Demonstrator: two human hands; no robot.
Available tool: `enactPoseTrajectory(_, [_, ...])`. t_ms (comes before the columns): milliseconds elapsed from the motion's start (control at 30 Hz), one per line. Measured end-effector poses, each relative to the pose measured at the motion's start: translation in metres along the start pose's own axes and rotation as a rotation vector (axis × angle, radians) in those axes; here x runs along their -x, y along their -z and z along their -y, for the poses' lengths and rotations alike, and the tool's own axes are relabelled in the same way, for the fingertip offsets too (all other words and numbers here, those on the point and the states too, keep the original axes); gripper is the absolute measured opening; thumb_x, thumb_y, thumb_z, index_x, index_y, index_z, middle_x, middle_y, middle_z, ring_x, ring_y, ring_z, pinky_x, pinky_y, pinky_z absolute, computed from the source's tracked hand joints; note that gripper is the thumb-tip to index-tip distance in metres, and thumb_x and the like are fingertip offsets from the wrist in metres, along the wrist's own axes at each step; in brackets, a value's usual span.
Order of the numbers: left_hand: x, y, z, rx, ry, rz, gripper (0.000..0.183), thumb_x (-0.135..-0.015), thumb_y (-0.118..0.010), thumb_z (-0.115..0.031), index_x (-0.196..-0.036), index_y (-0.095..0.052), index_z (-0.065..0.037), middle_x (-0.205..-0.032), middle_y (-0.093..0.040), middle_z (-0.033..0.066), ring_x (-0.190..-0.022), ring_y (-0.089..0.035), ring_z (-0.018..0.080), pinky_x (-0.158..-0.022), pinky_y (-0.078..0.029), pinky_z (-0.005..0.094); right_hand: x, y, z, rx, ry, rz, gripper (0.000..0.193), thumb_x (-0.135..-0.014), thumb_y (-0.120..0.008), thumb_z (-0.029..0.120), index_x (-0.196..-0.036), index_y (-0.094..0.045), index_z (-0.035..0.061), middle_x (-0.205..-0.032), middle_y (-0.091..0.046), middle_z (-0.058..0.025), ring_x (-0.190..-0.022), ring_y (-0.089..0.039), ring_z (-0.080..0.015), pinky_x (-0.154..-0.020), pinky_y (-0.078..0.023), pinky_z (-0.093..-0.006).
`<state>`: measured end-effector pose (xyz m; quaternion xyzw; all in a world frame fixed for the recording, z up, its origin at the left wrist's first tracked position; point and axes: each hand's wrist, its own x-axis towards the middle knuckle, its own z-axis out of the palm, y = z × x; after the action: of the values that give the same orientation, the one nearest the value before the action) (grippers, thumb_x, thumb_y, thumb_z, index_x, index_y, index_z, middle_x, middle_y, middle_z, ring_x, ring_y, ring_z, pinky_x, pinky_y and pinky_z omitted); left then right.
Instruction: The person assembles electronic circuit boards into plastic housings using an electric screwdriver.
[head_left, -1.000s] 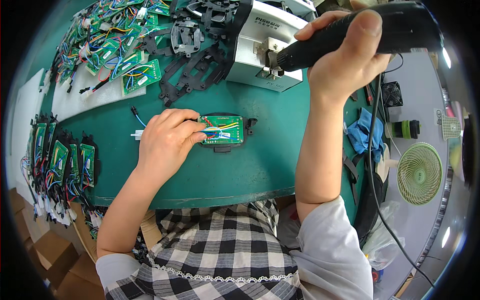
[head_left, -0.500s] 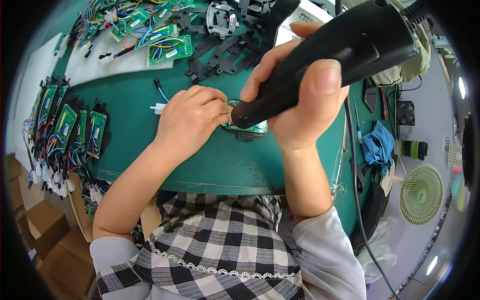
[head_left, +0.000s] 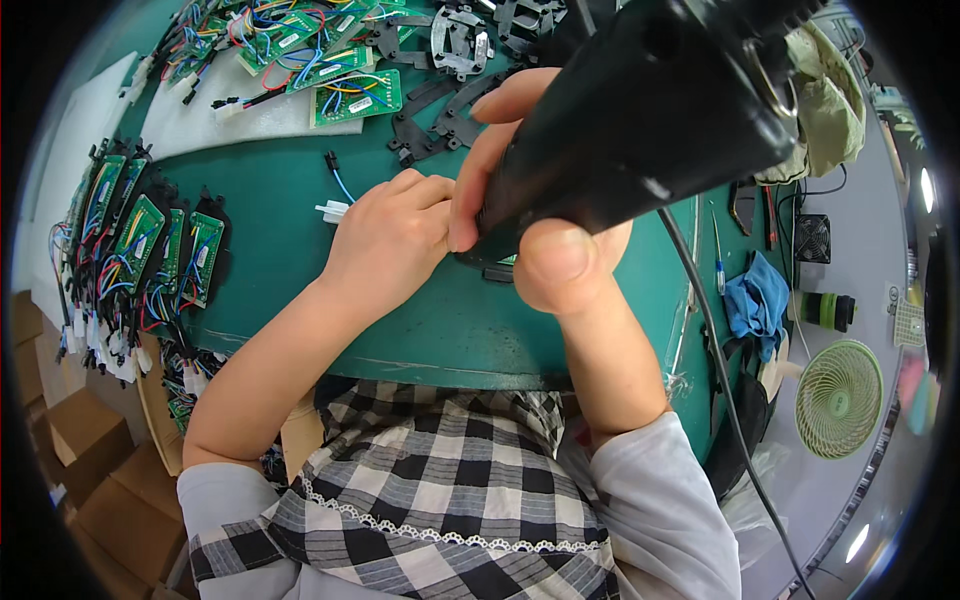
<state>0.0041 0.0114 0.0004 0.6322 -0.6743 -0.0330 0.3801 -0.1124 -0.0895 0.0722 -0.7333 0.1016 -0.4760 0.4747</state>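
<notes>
Green workbench [head_left: 420,330], right hand [head_left: 545,225] fingers gripping one black electric screwdriver [head_left: 640,110], left hand [head_left: 385,240] fingers curled, grip unclear, five boards [head_left: 150,240] left.

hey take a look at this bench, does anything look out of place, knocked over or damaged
Nothing stands out. The right hand grips a black power screwdriver over the spot where the left hand presses on the green table. Circuit boards lie in a row at the left, more wired boards sit at the top. No spill or breakage shows.
</notes>
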Motion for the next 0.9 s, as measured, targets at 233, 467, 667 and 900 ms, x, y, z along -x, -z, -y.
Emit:
enactPoseTrajectory(233, [0.000,0.012,-0.014,-0.140,-0.030,0.056,0.036,-0.074,-0.078,-0.022,-0.104,-0.064,-0.007,-0.112,-0.062,0.0053,-0.102,-0.060,0.0242,-0.086,-0.050,0.0370,0.007,0.030,0.009,-0.324,-0.155,-0.266,0.073,-0.093,-0.040,0.067,-0.118,-0.053,0.0002,-0.067,-0.056,-0.0117,-0.051,-0.054,-0.0204,-0.050,-0.045,-0.0336])
enactPoseTrajectory(467, [0.000,0.013,-0.014,-0.102,0.006,0.260,0.058,-0.071,-0.081,-0.033,-0.119,-0.062,-0.008,-0.111,-0.058,0.0080,-0.107,-0.058,0.0257,-0.089,-0.049,0.0372,0.004,0.087,0.024,-0.671,-0.168,-0.265,0.067,-0.096,-0.040,0.063,-0.128,-0.054,0.0056,-0.078,-0.055,-0.0128,-0.055,-0.050,-0.0220,-0.050,-0.040,-0.0370])
enactPoseTrajectory(667, [0.009,0.155,-0.019,-0.177,0.530,-0.419,0.050,-0.072,-0.085,-0.023,-0.116,-0.067,-0.007,-0.109,-0.066,0.0094,-0.101,-0.064,0.0242,-0.089,-0.050,0.0360,0.030,0.118,0.008,-0.434,-0.267,-0.478,0.059,-0.098,-0.043,0.057,-0.121,-0.055,0.0046,-0.075,-0.054,-0.0110,-0.056,-0.049,-0.0207,-0.052,-0.040,-0.0344])
enactPoseTrajectory(900, [0.123,0.354,0.190,-0.405,1.086,-0.014,0.057,-0.095,-0.060,-0.050,-0.118,-0.068,0.002,-0.101,-0.072,0.0113,-0.100,-0.061,0.0169,-0.090,-0.045,0.0322,0.041,0.143,-0.023,-0.442,-0.473,-0.766,0.053,-0.094,-0.054,0.055,-0.113,-0.054,0.0060,-0.074,-0.055,-0.0108,-0.056,-0.049,-0.0218,-0.055,-0.041,-0.0368])
